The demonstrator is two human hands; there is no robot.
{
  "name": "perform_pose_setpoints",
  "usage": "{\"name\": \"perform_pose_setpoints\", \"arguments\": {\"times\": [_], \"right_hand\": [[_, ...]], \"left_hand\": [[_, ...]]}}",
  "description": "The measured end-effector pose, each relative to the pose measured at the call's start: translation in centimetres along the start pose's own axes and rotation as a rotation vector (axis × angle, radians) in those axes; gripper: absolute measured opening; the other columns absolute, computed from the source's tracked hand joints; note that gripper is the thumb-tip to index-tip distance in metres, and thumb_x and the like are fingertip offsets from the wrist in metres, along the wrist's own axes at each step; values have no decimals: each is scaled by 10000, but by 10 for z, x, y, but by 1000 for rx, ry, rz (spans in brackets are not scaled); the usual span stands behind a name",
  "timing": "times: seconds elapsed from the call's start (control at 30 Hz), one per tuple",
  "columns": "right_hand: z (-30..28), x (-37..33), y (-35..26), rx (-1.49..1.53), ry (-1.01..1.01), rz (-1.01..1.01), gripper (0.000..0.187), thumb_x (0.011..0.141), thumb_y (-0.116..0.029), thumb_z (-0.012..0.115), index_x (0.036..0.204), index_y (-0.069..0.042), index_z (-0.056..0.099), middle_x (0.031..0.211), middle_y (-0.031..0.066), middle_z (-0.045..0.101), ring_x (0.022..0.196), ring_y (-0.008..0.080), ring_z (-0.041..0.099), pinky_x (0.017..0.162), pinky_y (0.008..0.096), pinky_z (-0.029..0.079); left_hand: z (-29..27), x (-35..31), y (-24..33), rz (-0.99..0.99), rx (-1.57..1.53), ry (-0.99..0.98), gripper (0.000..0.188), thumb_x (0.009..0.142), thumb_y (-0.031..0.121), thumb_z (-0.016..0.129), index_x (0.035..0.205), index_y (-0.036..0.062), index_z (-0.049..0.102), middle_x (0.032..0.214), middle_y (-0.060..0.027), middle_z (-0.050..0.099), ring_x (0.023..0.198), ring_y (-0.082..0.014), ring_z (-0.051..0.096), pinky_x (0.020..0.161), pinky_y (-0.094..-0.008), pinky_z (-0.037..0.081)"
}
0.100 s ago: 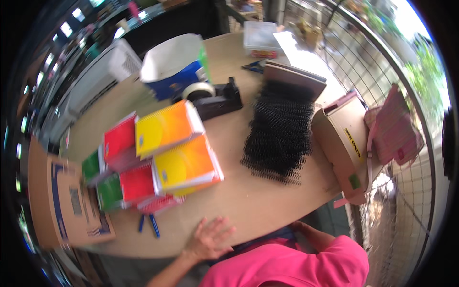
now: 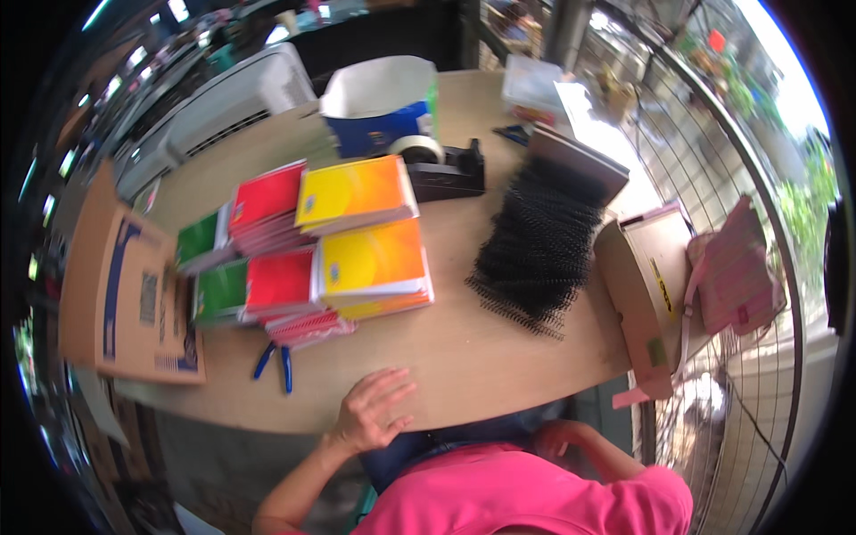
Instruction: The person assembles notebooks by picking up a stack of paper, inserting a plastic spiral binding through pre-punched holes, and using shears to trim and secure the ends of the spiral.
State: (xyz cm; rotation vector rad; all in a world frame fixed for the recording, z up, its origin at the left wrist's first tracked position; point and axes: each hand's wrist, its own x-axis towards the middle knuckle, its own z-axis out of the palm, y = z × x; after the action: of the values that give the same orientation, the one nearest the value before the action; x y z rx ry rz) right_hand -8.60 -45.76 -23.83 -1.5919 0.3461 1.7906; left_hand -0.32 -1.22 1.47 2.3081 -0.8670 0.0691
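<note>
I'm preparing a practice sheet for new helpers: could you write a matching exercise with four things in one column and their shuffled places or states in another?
Column one
1. Blue two-handled hand tool
2. Black tape dispenser
3. Heap of black wire-like coils
4. Person's bare left hand

Column two
A. Carries a pale roll
B. At the near edge of the tan table, nothing visible in its grip
C. Just below the red, green and yellow-orange notebooks in the picture
D. Between the notebooks and the tan cardboard holder

Pairs: 1-C; 2-A; 3-D; 4-B
</note>
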Motion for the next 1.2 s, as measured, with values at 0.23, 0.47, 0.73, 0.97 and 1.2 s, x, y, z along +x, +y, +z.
{"name": "perform_pose_setpoints", "arguments": {"times": [0.23, 0.47, 0.73, 0.97, 1.2], "right_hand": [[67, -284, -229, -194, 210, -1187, 477, 1015, -195, 624, 1440, -8, 514, 1117, 129, 722, 1023, 161, 682, 889, 332, 550], [170, -187, -333, -277, 116, -1453, 439, 959, -145, 687, 1361, -4, 582, 1279, 144, 648, 1126, 219, 644, 933, 370, 543], [292, -137, -437, -666, 227, -1563, 575, 883, -286, 754, 1372, -52, 562, 1283, 236, 592, 1220, 397, 568, 1046, 480, 463], [368, -44, -666, 6, 317, -1495, 1002, 904, -659, 576, 1607, -86, 151, 1514, 329, 389, 1381, 447, 426, 1118, 465, 390], [319, 30, -820, 313, -19, -1229, 1167, 803, -949, 254, 1632, -169, -2, 1694, 127, 73, 1544, 346, 91, 1223, 525, 132]], "left_hand": [[-143, -134, 241, 523, 367, 26, 277, 922, 48, 528, 1165, 11, 655, 1137, -61, 681, 1051, -154, 653, 897, -329, 546], [-191, -247, 308, 688, -318, 135, 397, 885, 66, 565, 1281, 46, 544, 1243, -117, 594, 1128, -252, 603, 964, -416, 528], [-168, -209, -134, -727, 223, 1629, 1315, 656, 393, 931, 1588, 9, 86, 1620, -292, 115, 1504, -470, 97, 1178, -615, 193], [-168, -193, -193, -847, 479, 1791, 1318, 656, 436, 920, 1613, 107, 75, 1602, -357, 108, 1473, -568, 88, 1157, -685, 199], [-178, -194, -195, -790, 336, 1724, 1322, 627, 229, 936, 1622, 131, 71, 1625, -325, 79, 1490, -530, 93, 1184, -653, 176]]}}
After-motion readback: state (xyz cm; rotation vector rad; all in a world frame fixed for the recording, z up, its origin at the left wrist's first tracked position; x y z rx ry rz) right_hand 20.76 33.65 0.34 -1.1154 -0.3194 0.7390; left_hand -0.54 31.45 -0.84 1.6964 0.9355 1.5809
